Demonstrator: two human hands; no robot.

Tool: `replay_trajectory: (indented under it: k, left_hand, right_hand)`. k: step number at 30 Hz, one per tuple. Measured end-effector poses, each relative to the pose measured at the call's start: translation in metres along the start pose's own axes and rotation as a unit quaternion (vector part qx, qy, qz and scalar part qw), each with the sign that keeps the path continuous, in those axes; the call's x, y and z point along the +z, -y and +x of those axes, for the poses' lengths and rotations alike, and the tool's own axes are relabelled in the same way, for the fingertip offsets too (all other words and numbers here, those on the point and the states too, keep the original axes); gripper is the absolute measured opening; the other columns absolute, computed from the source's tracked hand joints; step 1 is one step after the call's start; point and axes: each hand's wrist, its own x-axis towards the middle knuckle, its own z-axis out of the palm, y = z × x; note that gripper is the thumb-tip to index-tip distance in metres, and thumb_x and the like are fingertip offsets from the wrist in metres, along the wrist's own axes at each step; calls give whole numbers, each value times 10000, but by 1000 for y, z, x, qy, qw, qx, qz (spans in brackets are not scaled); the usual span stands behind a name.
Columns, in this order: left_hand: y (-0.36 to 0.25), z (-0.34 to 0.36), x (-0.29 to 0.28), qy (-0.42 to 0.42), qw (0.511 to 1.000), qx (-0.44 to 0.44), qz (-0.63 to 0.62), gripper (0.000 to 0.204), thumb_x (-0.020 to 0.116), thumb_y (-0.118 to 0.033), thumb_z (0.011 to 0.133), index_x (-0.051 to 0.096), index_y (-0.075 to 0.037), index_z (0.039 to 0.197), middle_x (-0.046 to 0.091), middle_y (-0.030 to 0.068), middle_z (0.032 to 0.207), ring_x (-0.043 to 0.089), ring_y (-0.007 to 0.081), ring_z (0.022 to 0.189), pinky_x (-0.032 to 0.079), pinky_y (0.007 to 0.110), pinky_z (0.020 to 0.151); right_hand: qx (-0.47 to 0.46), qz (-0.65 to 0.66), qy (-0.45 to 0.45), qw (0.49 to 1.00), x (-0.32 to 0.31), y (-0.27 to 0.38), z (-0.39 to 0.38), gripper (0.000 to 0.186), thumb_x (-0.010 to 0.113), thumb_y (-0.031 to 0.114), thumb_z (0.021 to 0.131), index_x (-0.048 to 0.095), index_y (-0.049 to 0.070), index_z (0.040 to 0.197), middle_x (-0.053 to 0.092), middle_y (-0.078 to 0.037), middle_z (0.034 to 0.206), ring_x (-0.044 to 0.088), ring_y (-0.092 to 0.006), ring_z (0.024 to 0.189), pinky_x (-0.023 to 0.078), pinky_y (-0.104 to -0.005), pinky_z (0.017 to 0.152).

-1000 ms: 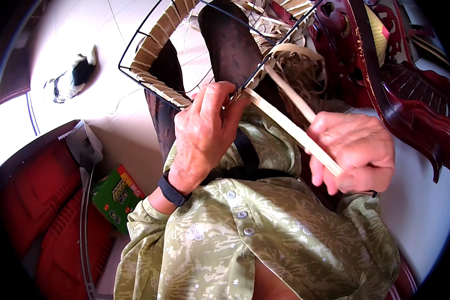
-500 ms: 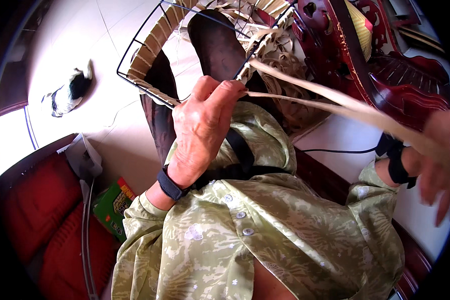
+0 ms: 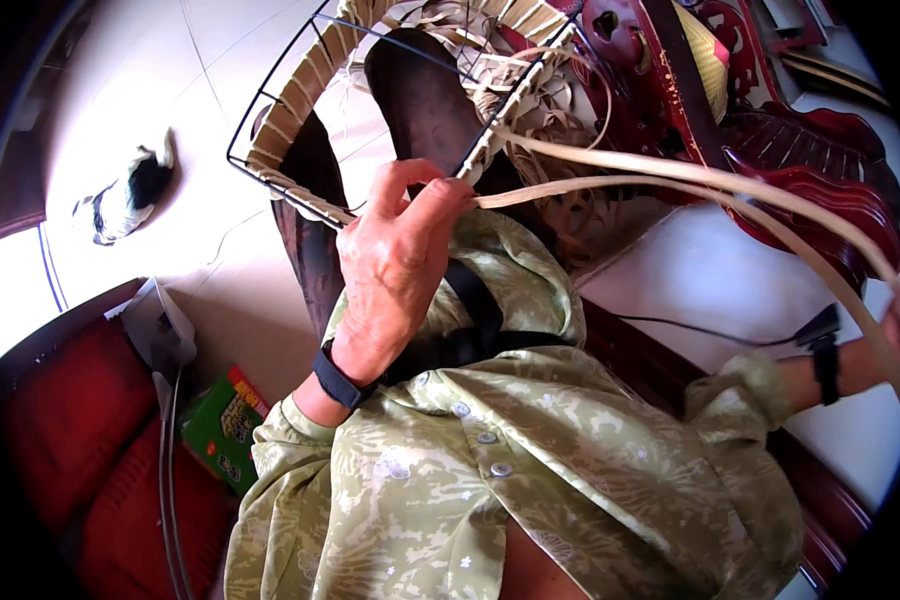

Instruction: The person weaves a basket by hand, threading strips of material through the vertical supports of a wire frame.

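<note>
A black wire basket frame (image 3: pixel 238 130), its sides partly wrapped in tan flat strips, rests tilted over my legs. My left hand (image 3: pixel 395 245) is closed on its near corner, thumb and forefinger pinched where a strip comes out. From that side two lengths of tan strip (image 3: pixel 660 165) bow across to the right; the lower one ends in a loose tip near my right wrist. My right hand (image 3: pixel 892 325) is at the far right rim beside these strips. Its fingers are cut off by the dark edge, so their grip is hidden.
Loose tan strips (image 3: pixel 560 200) lie heaped beyond the frame. A carved dark-red wooden chair (image 3: pixel 820 170) stands at the right. On the tiled floor at left lies a black-and-white animal (image 3: pixel 130 195). A green box (image 3: pixel 220 425) sits by a red cushion (image 3: pixel 60 410).
My right hand has moved farther out to the right rim, and its fingers have left the view. The strips now bow in curves. My left hand keeps its hold, shifted slightly.
</note>
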Motion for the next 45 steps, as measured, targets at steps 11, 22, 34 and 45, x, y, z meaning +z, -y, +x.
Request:
replay_trajectory:
  k: [11,22,34,45]
  left_hand:
    - [-1,2,-6,30,999,16,-11,189,718,-20,820,701,-145,961,615,19,982,688,205,684,539,328,539]
    - [-1,3,-6,22,1000,6,-21,204,721,12,801,705,-123,954,631,24,962,694,206,692,545,324,561]
    - [-4,4,-6,30,999,4,-19,182,726,-2,813,703,-116,953,633,40,957,693,214,698,542,325,562]
    - [-8,9,-7,34,999,-7,-19,180,730,-4,813,703,-113,954,635,38,943,692,215,695,537,334,560]
  right_hand:
    - [87,-191,280,937,306,-115,-81,283,763,284,870,684,29,963,687,-99,931,686,-177,806,547,-313,702]
    - [51,591,27,805,73,-157,-23,383,360,190,1061,548,-140,1115,572,-178,979,545,-230,856,516,-344,702]
    - [104,-73,-100,987,236,-120,-59,230,704,234,919,739,52,1055,724,-32,925,574,-63,643,490,-224,607]
    - [90,-87,139,982,340,-148,-100,334,714,233,908,602,8,1129,670,-133,799,669,-262,694,507,-362,611]
